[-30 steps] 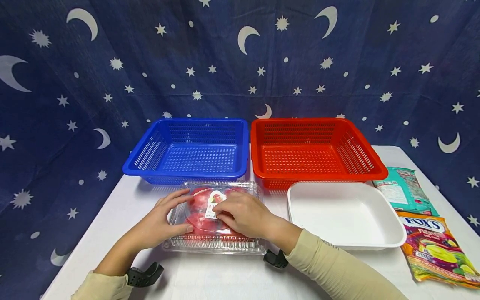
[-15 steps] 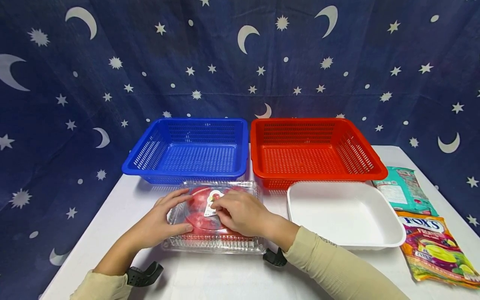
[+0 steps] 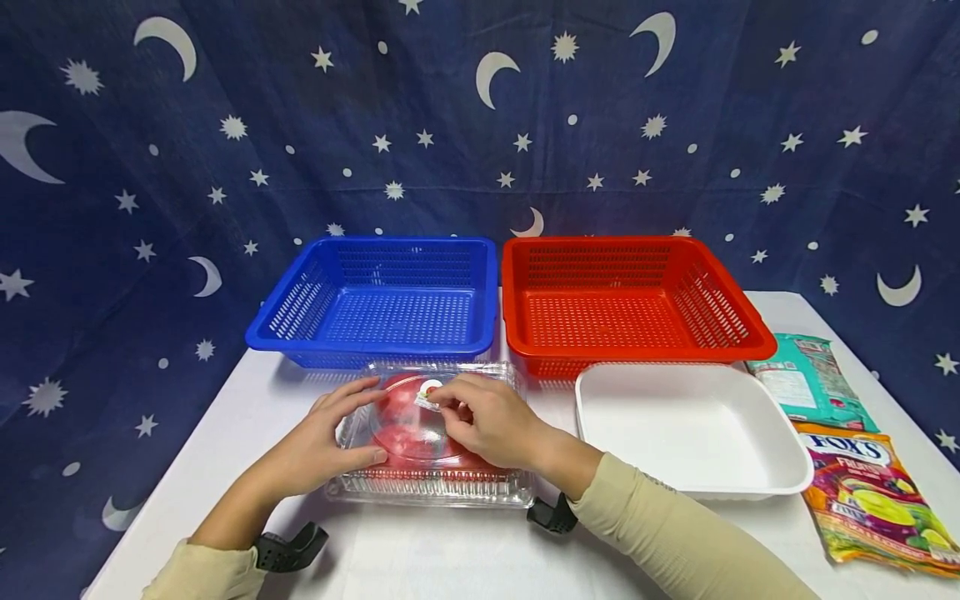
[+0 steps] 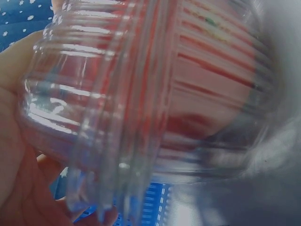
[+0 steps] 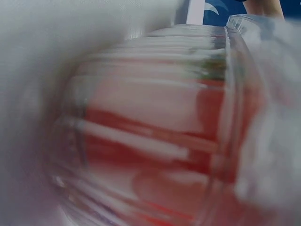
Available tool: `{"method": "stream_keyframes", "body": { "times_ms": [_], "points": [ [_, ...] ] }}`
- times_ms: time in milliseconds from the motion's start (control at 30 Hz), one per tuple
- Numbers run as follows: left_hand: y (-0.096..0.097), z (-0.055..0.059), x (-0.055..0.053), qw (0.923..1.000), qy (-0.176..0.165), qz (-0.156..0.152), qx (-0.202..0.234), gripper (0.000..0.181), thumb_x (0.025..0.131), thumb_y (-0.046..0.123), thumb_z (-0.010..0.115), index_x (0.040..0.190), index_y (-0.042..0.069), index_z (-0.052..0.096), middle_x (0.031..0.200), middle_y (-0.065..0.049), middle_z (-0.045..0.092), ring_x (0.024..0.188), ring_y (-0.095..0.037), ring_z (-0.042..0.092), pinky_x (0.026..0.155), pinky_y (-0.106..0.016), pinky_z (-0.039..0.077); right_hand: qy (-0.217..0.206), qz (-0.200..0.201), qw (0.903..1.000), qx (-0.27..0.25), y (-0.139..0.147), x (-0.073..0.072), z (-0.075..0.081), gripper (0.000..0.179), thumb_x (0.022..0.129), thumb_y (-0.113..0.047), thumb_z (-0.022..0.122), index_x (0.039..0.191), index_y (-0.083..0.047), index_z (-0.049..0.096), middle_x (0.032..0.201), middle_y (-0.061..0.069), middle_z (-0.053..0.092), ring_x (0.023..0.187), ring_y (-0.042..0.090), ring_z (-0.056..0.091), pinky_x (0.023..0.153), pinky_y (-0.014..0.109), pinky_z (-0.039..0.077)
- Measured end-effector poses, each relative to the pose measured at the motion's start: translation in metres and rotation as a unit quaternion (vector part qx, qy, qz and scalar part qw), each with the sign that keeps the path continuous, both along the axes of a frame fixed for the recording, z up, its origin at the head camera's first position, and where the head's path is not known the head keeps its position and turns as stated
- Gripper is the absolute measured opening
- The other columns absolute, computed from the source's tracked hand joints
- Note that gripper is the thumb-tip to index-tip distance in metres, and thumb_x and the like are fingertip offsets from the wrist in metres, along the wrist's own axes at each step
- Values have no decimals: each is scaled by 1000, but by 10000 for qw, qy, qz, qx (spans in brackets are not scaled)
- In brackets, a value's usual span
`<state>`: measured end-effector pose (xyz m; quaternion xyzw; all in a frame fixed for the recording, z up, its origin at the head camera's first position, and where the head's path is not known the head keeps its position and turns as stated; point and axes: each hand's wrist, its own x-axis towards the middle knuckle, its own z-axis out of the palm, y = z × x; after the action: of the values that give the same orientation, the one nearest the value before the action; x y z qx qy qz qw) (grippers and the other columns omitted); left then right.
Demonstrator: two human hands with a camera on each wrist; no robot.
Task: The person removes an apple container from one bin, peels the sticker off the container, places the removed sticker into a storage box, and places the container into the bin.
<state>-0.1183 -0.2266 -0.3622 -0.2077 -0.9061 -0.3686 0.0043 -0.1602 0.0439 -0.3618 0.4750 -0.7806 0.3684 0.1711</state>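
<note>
A clear plastic clamshell box point(image 3: 442, 493) lies on the table in front of me, with red round fruit point(image 3: 399, 402) showing through its lid. My left hand point(image 3: 311, 454) rests on the lid's left side, thumb and fingers spread. My right hand point(image 3: 495, 421) pinches a white sticker point(image 3: 427, 393) on top of the lid between thumb and index finger; the sticker's lower part is peeled up and folded back. The ridged box wall point(image 4: 136, 94) fills the left wrist view, beside the left palm point(image 4: 14, 141). In the right wrist view, blurred red fruit point(image 5: 150, 127) shows through the wall.
Behind the box stand a blue basket point(image 3: 375, 347) and a red basket point(image 3: 637, 353). A white tray point(image 3: 682, 433) is to its right. A teal packet point(image 3: 813, 383) and an orange-and-purple FOX'S candy bag point(image 3: 873, 500) lie along the right table edge.
My right fingers have moved slightly up and away with the sticker's lower edge, which has lifted and folded back. The left hand and the box have stayed put.
</note>
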Motion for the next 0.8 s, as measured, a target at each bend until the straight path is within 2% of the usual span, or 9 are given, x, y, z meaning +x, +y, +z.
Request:
{"method": "stream_keyframes", "body": {
  "times_ms": [200,367,800],
  "points": [
    [0,-1,-1,10000,-1,-8,27,68,80,31,84,138,7,58,153,-12,41,134,-44,35,98,-72,34,-25,124,9992,-388,2,-2,-2,21,84,6,66,104,-1,69,92,5,70,77,12,62,73,16,52],
    [0,-1,0,10000,20,-28,39,67,80,30,84,138,6,58,153,-13,42,133,-45,35,98,-72,35,-258,143,9977,-610,4,-3,0,17,84,8,68,100,0,69,92,8,71,82,16,69,76,17,54],
    [1,1,0,10000,9,-38,67,68,81,30,84,138,6,58,153,-13,42,134,-45,34,97,-72,35,-454,-5,9976,-524,11,-1,7,17,86,7,70,101,0,71,97,9,72,89,17,70,81,20,54]
  ]
}}
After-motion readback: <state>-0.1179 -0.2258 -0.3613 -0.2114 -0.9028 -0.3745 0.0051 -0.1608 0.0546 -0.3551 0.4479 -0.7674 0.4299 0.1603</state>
